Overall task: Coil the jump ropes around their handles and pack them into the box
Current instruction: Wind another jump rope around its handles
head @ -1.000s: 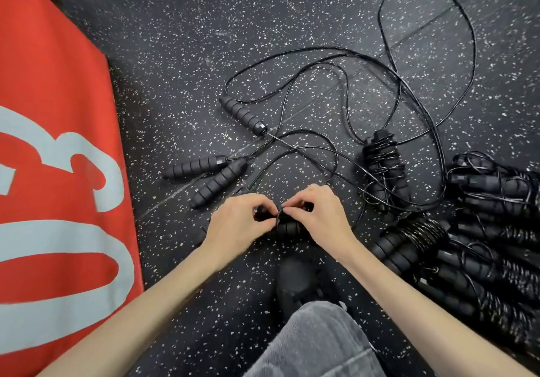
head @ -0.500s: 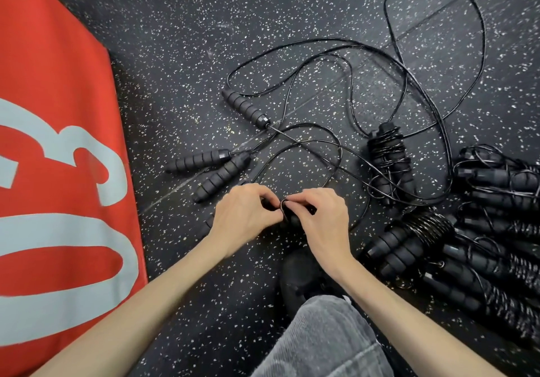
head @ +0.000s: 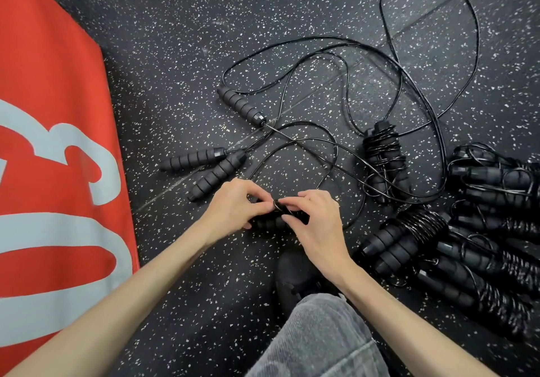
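The pair of black ribbed foam jump-rope handles [head: 267,222] lies low over the speckled floor [head: 181,26], gripped by the left hand [head: 233,205] as a core, while the right hand [head: 317,219] pinches the thin black cord [head: 277,205] to wind it; finished coiled bundles [head: 455,242] lie right; no box visible.

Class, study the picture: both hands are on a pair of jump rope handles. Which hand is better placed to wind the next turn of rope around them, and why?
Probably the right hand: its fingers pinch the rope at the handles, and the slack trails off on its side. The left hand grips the handles, steadying them.
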